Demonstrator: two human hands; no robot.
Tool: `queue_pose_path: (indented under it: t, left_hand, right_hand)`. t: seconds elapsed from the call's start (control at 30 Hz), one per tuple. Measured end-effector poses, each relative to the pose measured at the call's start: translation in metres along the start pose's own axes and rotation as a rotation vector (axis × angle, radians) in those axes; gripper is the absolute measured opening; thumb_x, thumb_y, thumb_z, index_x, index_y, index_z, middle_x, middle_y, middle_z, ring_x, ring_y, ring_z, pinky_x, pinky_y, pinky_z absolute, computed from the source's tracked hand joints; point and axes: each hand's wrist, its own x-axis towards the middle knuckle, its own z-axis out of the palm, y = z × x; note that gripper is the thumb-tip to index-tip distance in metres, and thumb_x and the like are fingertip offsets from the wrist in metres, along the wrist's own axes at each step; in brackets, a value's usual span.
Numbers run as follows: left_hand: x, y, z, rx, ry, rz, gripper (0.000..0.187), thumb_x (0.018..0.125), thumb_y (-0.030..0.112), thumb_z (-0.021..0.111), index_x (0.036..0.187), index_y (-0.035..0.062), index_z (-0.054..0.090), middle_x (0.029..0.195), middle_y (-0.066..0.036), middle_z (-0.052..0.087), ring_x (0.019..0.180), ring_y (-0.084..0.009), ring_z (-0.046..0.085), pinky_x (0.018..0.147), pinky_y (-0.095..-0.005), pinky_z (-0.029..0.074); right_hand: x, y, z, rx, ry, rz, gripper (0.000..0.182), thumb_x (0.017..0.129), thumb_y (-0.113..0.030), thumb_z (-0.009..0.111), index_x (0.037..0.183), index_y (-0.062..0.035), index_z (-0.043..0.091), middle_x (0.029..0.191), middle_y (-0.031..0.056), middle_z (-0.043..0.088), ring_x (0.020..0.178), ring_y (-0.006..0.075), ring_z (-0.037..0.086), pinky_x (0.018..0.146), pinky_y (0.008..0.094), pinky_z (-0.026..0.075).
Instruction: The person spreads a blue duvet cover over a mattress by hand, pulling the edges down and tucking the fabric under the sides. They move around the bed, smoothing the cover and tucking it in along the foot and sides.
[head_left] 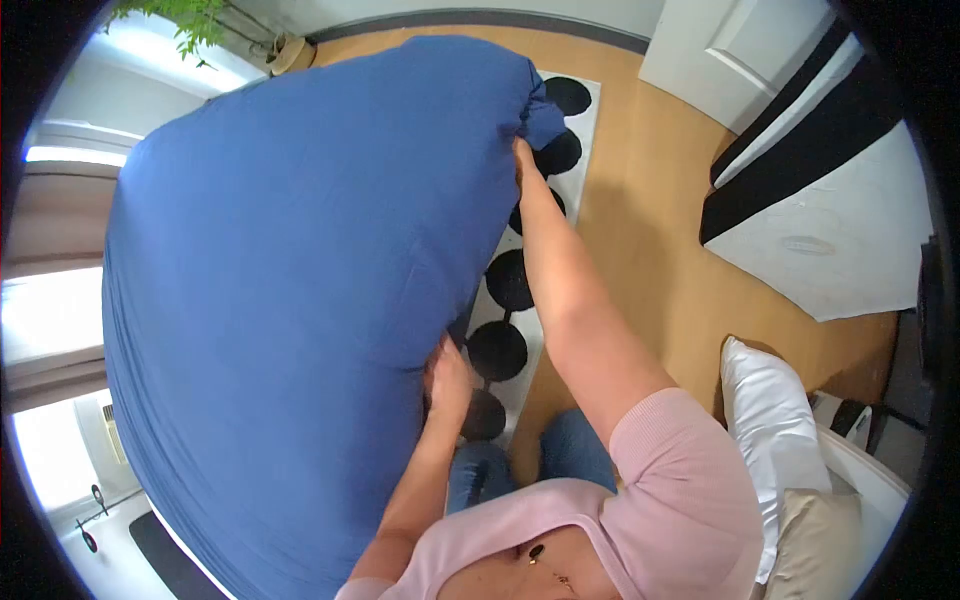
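Note:
A blue fitted sheet [290, 220] covers a large mattress, with gathered folds at its far right corner. My right hand [521, 152] reaches forward to that corner and grips the sheet's edge; most of its fingers are hidden behind the fabric. Nearer to my body, my left hand [449, 378] holds the sheet along the mattress's right side. Its fingers curl in at the edge and are partly out of sight. Slight wrinkles run through the cloth between the two hands.
A white rug [590, 120] with black circles runs beside the bed on the wood floor [640, 250]. On the right are a white pillow [770, 410], a beige pillow [815, 540] and a black-and-white panel [820, 220]. A door [740, 60] and a potted plant [290, 52] stand beyond.

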Motion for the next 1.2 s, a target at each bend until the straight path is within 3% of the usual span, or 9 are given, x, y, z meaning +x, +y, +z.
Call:
queue_pose_path:
  t: [0.23,0.27,0.37,0.43,0.53,0.67,0.87,1.07,1.2]
  left_hand:
    - [0.011,0.009,-0.039,0.118,-0.174,0.000,0.049,0.075,0.017,0.061,0.117,-0.0043,0.045,0.113,-0.020,0.053,0.105,-0.0276,0.054,0.094,-0.0338,0.040]
    - [0.009,0.011,-0.036,0.153,-0.143,0.000,0.049,0.075,0.017,0.061,0.116,-0.0042,0.045,0.113,-0.020,0.053,0.105,-0.0278,0.054,0.094,-0.0337,0.040]
    - [0.003,0.011,-0.017,0.088,-0.043,-0.017,0.049,0.074,0.015,0.061,0.115,-0.0065,0.043,0.110,-0.022,0.053,0.100,-0.0305,0.055,0.091,-0.0355,0.041]
    - [-0.001,0.007,-0.011,-0.183,0.022,-0.055,0.051,0.074,0.011,0.061,0.114,-0.0117,0.040,0.104,-0.026,0.052,0.093,-0.0350,0.055,0.086,-0.0393,0.044]
    - [0.000,0.002,-0.015,-0.299,0.004,-0.021,0.049,0.073,0.007,0.059,0.115,-0.0102,0.040,0.100,-0.027,0.053,0.094,-0.0373,0.055,0.088,-0.0409,0.042]
    - [0.007,0.000,-0.028,-0.144,0.052,0.018,0.053,0.073,0.005,0.060,0.120,-0.0069,0.039,0.101,-0.029,0.053,0.095,-0.0402,0.054,0.088,-0.0412,0.042]
    - [0.033,-0.002,0.015,-0.017,0.033,0.082,0.045,0.075,0.002,0.056,0.119,-0.0052,0.046,0.113,-0.027,0.053,0.100,-0.0403,0.054,0.092,-0.0428,0.040]
    - [0.050,0.000,-0.016,-0.124,-0.220,-0.033,0.044,0.077,0.005,0.056,0.120,-0.0043,0.046,0.117,-0.026,0.052,0.110,-0.0359,0.050,0.097,-0.0395,0.036]
    - [0.047,-0.004,0.007,0.009,-0.093,0.030,0.045,0.077,0.003,0.055,0.121,-0.0046,0.044,0.113,-0.027,0.053,0.106,-0.0371,0.052,0.096,-0.0401,0.037]
  right_hand:
    - [-0.062,0.035,-0.029,-0.670,0.255,-0.627,0.031,0.084,-0.024,0.053,0.091,0.0057,0.058,0.083,0.0145,0.062,0.075,0.0306,0.059,0.066,0.0380,0.045]
    - [-0.062,0.051,-0.047,-0.695,0.218,-0.421,0.028,0.084,-0.022,0.053,0.081,0.0056,0.055,0.073,0.0116,0.058,0.069,0.0266,0.056,0.064,0.0364,0.044]
    - [-0.120,0.041,-0.040,0.403,0.156,-0.170,0.028,0.084,-0.022,0.053,0.075,0.0045,0.052,0.066,0.0112,0.053,0.066,0.0230,0.053,0.066,0.0347,0.044]
    - [-0.152,0.074,-0.080,0.022,0.031,-0.342,0.020,0.080,-0.018,0.053,0.078,0.0023,0.055,0.070,0.0139,0.054,0.073,0.0252,0.056,0.069,0.0348,0.044]
    - [-0.178,0.036,-0.058,-1.174,-0.414,-1.071,0.024,0.073,-0.015,0.054,0.092,-0.0016,0.059,0.098,0.0173,0.060,0.093,0.0360,0.055,0.084,0.0432,0.042]
    - [-0.133,0.029,-0.032,-1.484,-0.719,-0.956,0.034,0.075,-0.019,0.055,0.105,-0.0043,0.060,0.109,0.0162,0.060,0.103,0.0334,0.054,0.096,0.0419,0.036]
    - [-0.127,0.062,0.002,-1.948,-0.634,-0.849,0.051,0.087,-0.033,0.046,0.129,-0.0054,0.043,0.134,0.0147,0.043,0.123,0.0311,0.041,0.104,0.0386,0.029]
    - [-0.143,0.032,0.016,-1.566,-0.510,-0.463,0.053,0.091,-0.031,0.036,0.136,-0.0033,0.032,0.142,0.0146,0.031,0.131,0.0303,0.028,0.108,0.0346,0.021]
    - [-0.155,0.027,0.002,-1.420,-0.416,-0.248,0.055,0.086,-0.034,0.045,0.131,-0.0028,0.039,0.140,0.0168,0.033,0.126,0.0331,0.036,0.101,0.0364,0.033]
